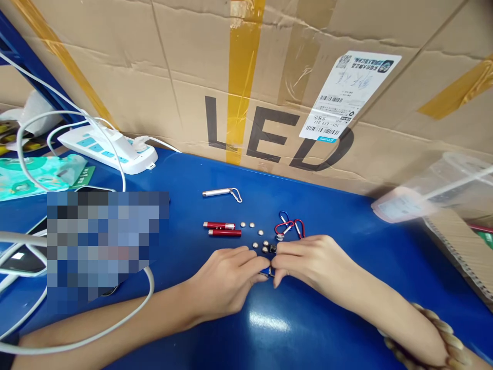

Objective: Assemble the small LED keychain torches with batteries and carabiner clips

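My left hand point(231, 277) pinches a small blue metal tube point(265, 271), mostly hidden by the fingers. My right hand point(308, 259) meets it from the other side, fingertips closed at the tube's end; what exactly they grip there is hidden. Just beyond the fingers lie several button cells point(261, 233) and a small black piece point(273, 248). Near my right knuckles are a blue carabiner point(284, 216) and two red carabiners point(299, 229). Two red mini flashlights point(221, 226) lie side by side past my left hand. Farther back is a silver mini flashlight point(216, 192) with a carabiner attached.
A large cardboard box point(185, 67) marked LED walls off the back of the blue table point(173, 180). At left are a white power strip point(108, 149), loose white cables and a blurred-out area. A clear plastic container point(408, 203) and a cardboard piece point(460, 257) stand at right.
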`<state>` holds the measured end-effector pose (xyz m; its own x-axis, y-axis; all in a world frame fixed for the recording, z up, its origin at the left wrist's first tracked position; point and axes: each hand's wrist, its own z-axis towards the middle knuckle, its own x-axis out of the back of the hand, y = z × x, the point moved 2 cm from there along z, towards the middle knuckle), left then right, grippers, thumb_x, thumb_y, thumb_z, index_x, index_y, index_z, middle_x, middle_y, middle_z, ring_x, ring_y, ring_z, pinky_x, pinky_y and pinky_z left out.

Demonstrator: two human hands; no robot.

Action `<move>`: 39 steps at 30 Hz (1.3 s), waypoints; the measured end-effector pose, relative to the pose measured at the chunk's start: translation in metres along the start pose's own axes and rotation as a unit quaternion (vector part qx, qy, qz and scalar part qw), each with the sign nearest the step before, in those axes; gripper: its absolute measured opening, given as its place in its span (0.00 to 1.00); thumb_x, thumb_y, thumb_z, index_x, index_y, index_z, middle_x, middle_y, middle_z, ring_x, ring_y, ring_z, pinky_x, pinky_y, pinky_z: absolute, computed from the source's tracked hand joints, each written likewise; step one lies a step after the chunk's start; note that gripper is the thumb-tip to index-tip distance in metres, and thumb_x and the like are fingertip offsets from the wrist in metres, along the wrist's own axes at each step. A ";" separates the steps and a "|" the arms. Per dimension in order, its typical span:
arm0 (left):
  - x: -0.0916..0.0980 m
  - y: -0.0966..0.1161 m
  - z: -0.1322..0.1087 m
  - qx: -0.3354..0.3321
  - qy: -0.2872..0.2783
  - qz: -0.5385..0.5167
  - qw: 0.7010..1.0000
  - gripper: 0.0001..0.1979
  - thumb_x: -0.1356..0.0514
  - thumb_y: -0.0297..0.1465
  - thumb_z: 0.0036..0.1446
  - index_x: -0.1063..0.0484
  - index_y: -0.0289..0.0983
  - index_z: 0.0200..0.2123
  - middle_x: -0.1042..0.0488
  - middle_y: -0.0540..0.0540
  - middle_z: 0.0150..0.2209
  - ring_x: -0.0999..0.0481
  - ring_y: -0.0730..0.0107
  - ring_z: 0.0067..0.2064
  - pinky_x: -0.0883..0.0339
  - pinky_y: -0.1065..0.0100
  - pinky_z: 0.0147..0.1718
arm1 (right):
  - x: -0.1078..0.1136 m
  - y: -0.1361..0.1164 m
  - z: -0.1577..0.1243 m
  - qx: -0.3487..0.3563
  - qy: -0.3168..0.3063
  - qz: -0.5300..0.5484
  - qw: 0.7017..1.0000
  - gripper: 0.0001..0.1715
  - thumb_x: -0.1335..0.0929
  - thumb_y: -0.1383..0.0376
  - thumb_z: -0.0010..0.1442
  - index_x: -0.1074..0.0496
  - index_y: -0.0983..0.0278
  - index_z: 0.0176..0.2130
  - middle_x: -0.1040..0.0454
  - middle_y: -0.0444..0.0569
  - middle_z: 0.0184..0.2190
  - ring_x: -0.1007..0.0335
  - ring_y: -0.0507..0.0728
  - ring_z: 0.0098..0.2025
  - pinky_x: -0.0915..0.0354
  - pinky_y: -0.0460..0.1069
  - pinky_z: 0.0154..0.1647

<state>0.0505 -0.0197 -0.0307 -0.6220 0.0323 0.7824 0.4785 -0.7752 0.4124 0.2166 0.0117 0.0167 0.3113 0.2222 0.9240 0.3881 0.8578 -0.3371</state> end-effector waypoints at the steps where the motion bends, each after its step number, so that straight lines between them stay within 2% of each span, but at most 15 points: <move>1: 0.000 0.000 0.000 0.005 0.005 0.000 1.000 0.16 0.57 0.28 0.65 0.31 0.33 0.32 0.32 0.47 0.23 0.34 0.69 0.24 0.41 0.70 0.21 | -0.001 0.001 0.000 0.001 0.001 -0.003 1.000 0.26 0.47 0.61 0.68 0.29 0.60 0.27 0.29 0.40 0.25 0.34 0.47 0.24 0.45 0.44 0.24; 9: 0.002 -0.001 0.001 0.022 0.028 0.002 0.999 0.16 0.57 0.28 0.65 0.32 0.32 0.32 0.30 0.47 0.24 0.33 0.71 0.23 0.40 0.71 0.22 | -0.009 0.004 0.000 -0.007 0.016 -0.001 1.000 0.18 0.43 0.66 0.66 0.30 0.61 0.29 0.26 0.40 0.25 0.32 0.48 0.23 0.44 0.44 0.24; 15: -0.001 -0.002 0.001 0.020 0.009 0.031 0.999 0.17 0.59 0.27 0.65 0.33 0.33 0.32 0.30 0.47 0.23 0.32 0.70 0.22 0.39 0.70 0.20 | -0.011 0.005 0.000 -0.040 -0.017 0.045 0.998 0.14 0.40 0.72 0.62 0.29 0.61 0.31 0.24 0.39 0.27 0.29 0.47 0.25 0.44 0.43 0.24; 21: -0.002 -0.003 0.000 0.030 0.004 0.041 0.999 0.15 0.58 0.26 0.65 0.33 0.33 0.35 0.29 0.47 0.24 0.30 0.69 0.23 0.36 0.69 0.21 | -0.012 0.009 0.003 -0.057 -0.033 0.077 0.995 0.14 0.39 0.77 0.58 0.29 0.63 0.30 0.25 0.39 0.25 0.33 0.46 0.22 0.44 0.41 0.24; 29: -0.002 -0.002 -0.001 0.037 -0.007 0.019 0.999 0.14 0.57 0.27 0.65 0.33 0.32 0.36 0.28 0.46 0.25 0.29 0.68 0.24 0.35 0.69 0.21 | -0.015 0.008 0.002 -0.103 -0.056 0.080 0.990 0.14 0.40 0.70 0.63 0.29 0.64 0.29 0.24 0.43 0.27 0.29 0.49 0.27 0.41 0.43 0.28; 39: -0.003 -0.002 0.000 0.033 -0.012 0.010 0.999 0.14 0.58 0.28 0.66 0.34 0.32 0.36 0.28 0.46 0.25 0.28 0.68 0.24 0.35 0.69 0.21 | -0.012 0.004 0.004 -0.129 -0.082 0.082 0.985 0.17 0.40 0.68 0.64 0.28 0.64 0.27 0.25 0.44 0.24 0.29 0.50 0.26 0.41 0.44 0.27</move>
<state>0.0512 -0.0177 -0.0335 -0.5968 0.0337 0.8017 0.5314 -0.7320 0.4263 0.2111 0.0145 0.0053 0.2522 0.4384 0.8626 0.5575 0.6628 -0.4999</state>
